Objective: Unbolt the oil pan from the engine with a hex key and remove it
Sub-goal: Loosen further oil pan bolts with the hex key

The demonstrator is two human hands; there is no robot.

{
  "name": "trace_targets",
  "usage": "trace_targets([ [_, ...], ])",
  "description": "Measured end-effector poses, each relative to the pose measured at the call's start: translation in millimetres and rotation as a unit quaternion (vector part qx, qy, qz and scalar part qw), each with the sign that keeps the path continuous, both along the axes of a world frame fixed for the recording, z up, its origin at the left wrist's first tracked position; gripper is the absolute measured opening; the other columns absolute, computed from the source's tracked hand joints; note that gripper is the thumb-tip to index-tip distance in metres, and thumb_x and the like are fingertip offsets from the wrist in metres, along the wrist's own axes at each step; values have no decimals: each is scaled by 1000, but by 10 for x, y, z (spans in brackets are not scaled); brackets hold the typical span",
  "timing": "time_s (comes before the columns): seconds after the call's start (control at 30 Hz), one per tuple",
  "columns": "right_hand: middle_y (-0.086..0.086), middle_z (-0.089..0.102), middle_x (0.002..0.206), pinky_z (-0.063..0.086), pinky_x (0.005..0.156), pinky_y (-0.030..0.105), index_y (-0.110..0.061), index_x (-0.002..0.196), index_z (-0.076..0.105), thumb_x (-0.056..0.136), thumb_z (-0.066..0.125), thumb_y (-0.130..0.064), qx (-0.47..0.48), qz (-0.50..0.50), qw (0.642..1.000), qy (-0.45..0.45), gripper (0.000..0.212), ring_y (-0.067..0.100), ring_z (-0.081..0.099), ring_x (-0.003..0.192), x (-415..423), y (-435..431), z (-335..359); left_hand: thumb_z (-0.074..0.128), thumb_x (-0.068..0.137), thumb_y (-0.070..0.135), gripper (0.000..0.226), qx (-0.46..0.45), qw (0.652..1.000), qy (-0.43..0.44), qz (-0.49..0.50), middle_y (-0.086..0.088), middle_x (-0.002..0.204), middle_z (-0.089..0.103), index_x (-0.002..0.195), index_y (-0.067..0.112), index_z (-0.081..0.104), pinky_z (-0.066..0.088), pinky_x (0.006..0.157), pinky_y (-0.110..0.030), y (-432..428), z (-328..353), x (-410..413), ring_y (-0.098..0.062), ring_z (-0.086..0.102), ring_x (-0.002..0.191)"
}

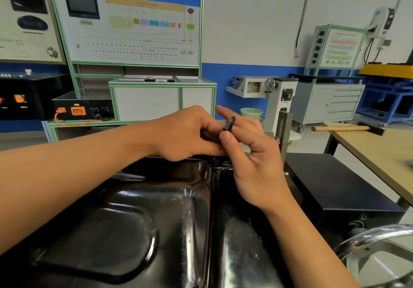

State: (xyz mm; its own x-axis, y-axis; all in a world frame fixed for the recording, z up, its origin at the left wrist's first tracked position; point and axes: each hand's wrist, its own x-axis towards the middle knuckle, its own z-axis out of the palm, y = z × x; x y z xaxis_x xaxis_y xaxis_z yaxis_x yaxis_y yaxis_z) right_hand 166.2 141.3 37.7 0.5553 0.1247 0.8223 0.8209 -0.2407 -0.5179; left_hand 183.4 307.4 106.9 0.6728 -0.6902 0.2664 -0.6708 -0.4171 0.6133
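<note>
The glossy black oil pan (138, 216) fills the lower half of the view, its underside facing up on the engine. Both hands meet above its far edge. My right hand (250, 153) pinches a short dark hex key (229, 123) between thumb and fingers, the key's upper end sticking up. My left hand (185, 133) has its fingers curled in against the right hand at the key's lower part; that contact is hidden. No bolt shows clearly under the hands.
A wooden workbench (380, 149) with a wooden-handled hammer (342, 128) stands at the right. A black block (335, 185) sits beside the pan. Training panels (127, 28), a white cabinet (163, 100) and a grey drawer cart (330, 104) stand behind. A metal handwheel (375, 243) is bottom right.
</note>
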Motion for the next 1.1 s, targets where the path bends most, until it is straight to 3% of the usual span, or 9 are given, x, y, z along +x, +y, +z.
trace_targets([
  [0.1,0,66,129,33,101,8,-12,110,74,94,63,-12,12,8,1000,7,19,12,57,125,8,5,-9,75,86,10,31,-10,1000,-9,13,13,67,72,75,39,76,47,66,-13,-7,4,0,5,59,65],
  [0.2,2,72,114,46,87,16,-7,98,77,79,79,-18,85,-21,996,-11,22,10,66,109,26,11,-21,80,80,12,23,0,998,-32,47,-9,62,66,65,29,75,45,61,-32,-31,-2,39,-10,53,60],
  [0.33,-5,73,102,51,83,23,-17,91,76,74,84,-10,132,-9,991,-22,20,13,69,99,44,30,-15,85,73,13,16,-4,995,-62,80,4,53,56,64,13,71,39,54,-17,-54,-46,73,-5,47,52],
  [0.47,1,73,107,52,94,38,-10,97,77,84,76,-8,102,-16,994,-35,14,19,66,108,44,13,-21,79,82,10,19,-20,999,-6,37,11,70,70,78,28,75,47,69,-15,-27,-33,55,0,62,69],
  [0.6,-2,69,119,45,104,32,-8,110,75,93,62,-11,33,-19,999,-25,21,13,58,119,40,-17,-12,70,90,5,26,-17,1000,17,6,2,98,78,102,28,75,54,89,-21,39,-19,36,-9,72,98],
  [0.77,2,72,113,50,94,34,-6,106,76,88,71,-15,70,-26,997,-34,20,16,63,113,50,-1,-31,79,81,7,19,-35,997,-7,62,2,68,73,73,23,76,52,68,-26,-7,-15,35,-7,62,65],
  [0.9,-16,73,100,48,79,25,-24,92,77,77,84,-14,121,-22,992,-42,19,15,67,101,48,19,-9,80,77,3,30,-33,997,-29,70,4,54,49,58,12,60,37,56,-18,-40,-40,68,-8,42,54],
  [1.0,-19,72,97,49,82,34,-34,86,72,77,83,-13,135,-18,990,-39,25,15,65,102,44,38,-2,81,79,6,20,-39,997,-19,60,6,59,55,66,8,66,41,60,-15,-41,-46,54,-7,49,58],
  [1.1,-10,72,106,49,93,35,-22,95,75,84,75,-14,103,-16,994,-29,14,19,61,110,56,12,-22,75,85,6,19,-31,999,18,25,9,86,76,91,24,76,50,77,-13,-9,-29,31,-1,67,82],
])
